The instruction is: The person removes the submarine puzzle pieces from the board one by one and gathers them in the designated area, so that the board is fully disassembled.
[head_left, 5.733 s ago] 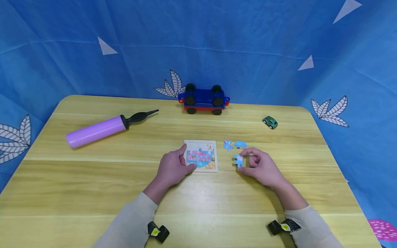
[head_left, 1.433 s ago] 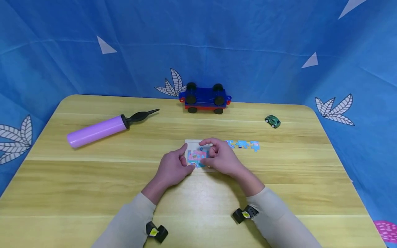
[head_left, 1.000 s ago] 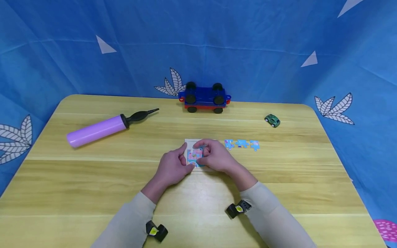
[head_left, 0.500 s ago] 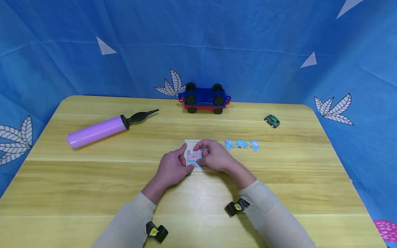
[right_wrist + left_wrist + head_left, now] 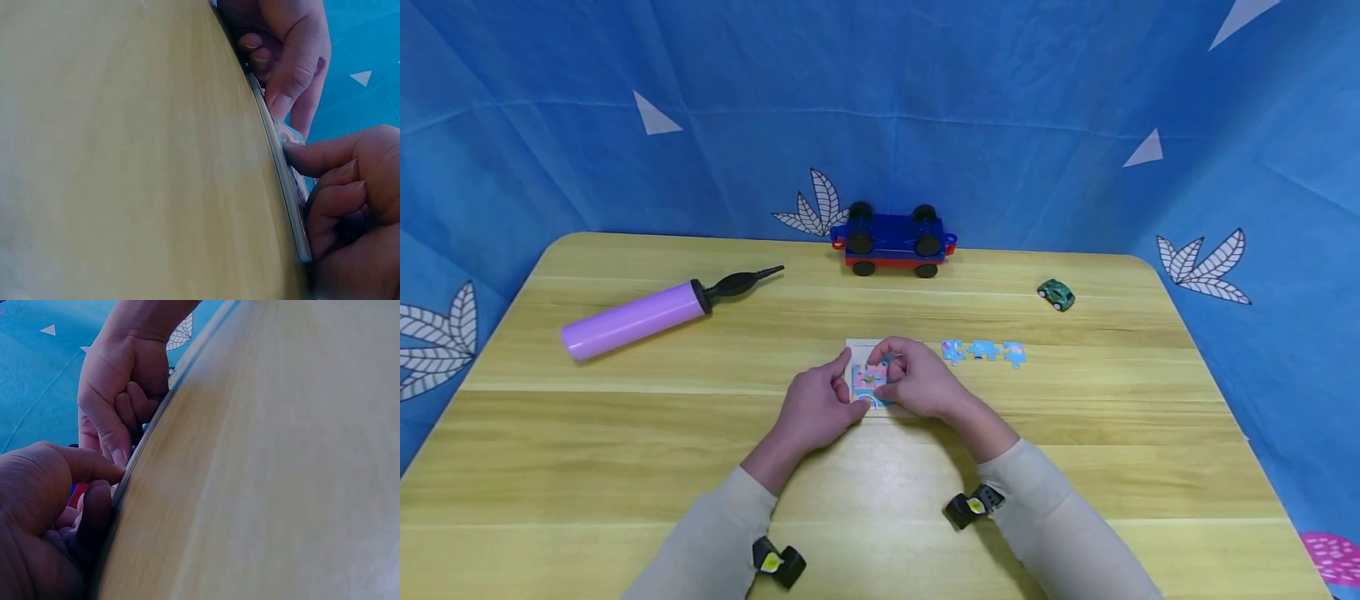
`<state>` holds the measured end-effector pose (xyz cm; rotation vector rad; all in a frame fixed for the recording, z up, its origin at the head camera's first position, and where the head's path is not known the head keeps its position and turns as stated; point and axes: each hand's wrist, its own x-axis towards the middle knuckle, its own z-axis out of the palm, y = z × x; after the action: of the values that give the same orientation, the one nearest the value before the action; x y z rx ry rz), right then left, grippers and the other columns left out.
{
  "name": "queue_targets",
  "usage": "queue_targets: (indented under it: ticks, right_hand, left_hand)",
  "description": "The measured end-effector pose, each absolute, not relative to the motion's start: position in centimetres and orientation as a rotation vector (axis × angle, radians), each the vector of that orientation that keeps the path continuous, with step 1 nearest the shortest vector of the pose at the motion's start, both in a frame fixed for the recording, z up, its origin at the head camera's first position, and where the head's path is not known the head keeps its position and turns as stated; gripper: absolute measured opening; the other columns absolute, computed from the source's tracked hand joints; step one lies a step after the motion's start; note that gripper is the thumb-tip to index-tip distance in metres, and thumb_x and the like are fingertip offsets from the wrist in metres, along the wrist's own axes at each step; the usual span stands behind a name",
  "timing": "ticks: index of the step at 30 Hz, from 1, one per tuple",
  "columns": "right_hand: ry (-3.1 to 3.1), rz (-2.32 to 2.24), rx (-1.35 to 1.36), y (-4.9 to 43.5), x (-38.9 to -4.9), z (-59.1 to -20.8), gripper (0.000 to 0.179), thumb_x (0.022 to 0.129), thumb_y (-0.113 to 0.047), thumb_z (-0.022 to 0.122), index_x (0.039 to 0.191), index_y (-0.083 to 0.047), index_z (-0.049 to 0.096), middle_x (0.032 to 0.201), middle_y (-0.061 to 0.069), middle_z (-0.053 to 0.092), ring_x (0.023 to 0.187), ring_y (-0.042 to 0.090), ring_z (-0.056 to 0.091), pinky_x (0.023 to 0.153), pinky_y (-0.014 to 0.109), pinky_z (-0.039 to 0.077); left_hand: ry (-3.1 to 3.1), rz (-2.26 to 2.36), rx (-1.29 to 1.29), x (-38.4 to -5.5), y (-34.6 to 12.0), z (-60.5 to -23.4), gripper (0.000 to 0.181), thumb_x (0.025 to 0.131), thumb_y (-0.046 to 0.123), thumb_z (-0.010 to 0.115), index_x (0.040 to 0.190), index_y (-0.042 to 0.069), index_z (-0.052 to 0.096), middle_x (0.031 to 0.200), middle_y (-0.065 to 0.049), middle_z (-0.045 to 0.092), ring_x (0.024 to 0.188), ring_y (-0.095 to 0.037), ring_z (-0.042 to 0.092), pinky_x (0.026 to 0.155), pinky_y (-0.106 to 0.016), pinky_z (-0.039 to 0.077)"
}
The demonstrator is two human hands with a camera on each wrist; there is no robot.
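A small jigsaw board (image 5: 859, 347) with a pale frame lies mid-table, pink and light-blue picture pieces (image 5: 868, 379) in its left part. My left hand (image 5: 818, 408) grips the board's left side, thumb at the front corner. Over the board's right half, my right hand (image 5: 925, 383) pinches at a puzzle piece with thumb and index finger, hiding most of it. In the right wrist view, the left thumb (image 5: 284, 103) and the right hand's fingertip (image 5: 297, 153) meet close together at the board. Three loose blue puzzle pieces (image 5: 982, 350) lie in a row to the right.
A purple hand pump (image 5: 632, 319) with a black nozzle lies at the left. At the back edge stands a blue and red toy wagon (image 5: 891, 237) with black wheels. A small green toy car (image 5: 1056, 295) sits at the back right. Behind the table hangs a blue cloth (image 5: 1000, 100).
My right hand set the puzzle piece it held down at the row's right end, then moved left onto the board. My left hand stayed put. The last half second shows hardly any motion.
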<state>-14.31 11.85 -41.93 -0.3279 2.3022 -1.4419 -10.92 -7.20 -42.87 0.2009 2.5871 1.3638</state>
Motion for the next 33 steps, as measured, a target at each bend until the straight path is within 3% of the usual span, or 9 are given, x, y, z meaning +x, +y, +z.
queue_targets:
  ticks: [10, 18, 27, 33]
  right_hand:
    - [2.392, -1.479, -0.28, 11.87, -13.94, -42.95, 0.033, 0.075, 0.003, 0.084, 0.101, -0.011, 0.069, 0.062, 0.002, 0.048, 0.056, 0.018, 0.045, 0.06, 0.032, 0.043]
    - [2.417, -1.511, -0.231, 11.92, -14.09, -42.54, 0.032, 0.072, 0.002, 0.087, 0.097, -0.011, 0.072, 0.06, 0.001, 0.045, 0.054, 0.017, 0.042, 0.062, 0.032, 0.044]
    - [2.345, -1.505, -0.291, 11.92, -14.3, -42.36, 0.036, 0.074, 0.009, 0.082, 0.106, -0.007, 0.076, 0.059, -0.001, 0.037, 0.055, 0.015, 0.036, 0.063, 0.03, 0.039]
    - [2.36, -1.467, -0.318, 11.89, -14.34, -42.4, 0.03, 0.075, 0.006, 0.082, 0.102, -0.007, 0.076, 0.06, -0.001, 0.04, 0.057, 0.014, 0.04, 0.063, 0.03, 0.039]
  left_hand:
    - [2.579, 1.359, 0.191, -10.61, -7.32, -42.95, 0.082, 0.081, 0.016, 0.083, 0.15, -0.002, 0.041, 0.067, 0.002, 0.054, 0.054, -0.013, 0.045, 0.06, -0.032, 0.042]
    - [2.591, 1.362, 0.204, -10.91, -7.22, -42.94, 0.081, 0.081, 0.016, 0.082, 0.149, -0.001, 0.041, 0.066, 0.003, 0.054, 0.053, -0.013, 0.045, 0.059, -0.032, 0.042]
    - [2.585, 1.373, 0.198, -10.95, -7.16, -42.86, 0.082, 0.081, 0.016, 0.082, 0.15, -0.001, 0.041, 0.067, 0.002, 0.053, 0.054, -0.012, 0.044, 0.058, -0.031, 0.041]
    - [2.587, 1.378, 0.202, -10.87, -7.17, -42.9, 0.082, 0.081, 0.016, 0.082, 0.15, -0.001, 0.04, 0.067, 0.002, 0.054, 0.055, -0.012, 0.045, 0.059, -0.032, 0.041]
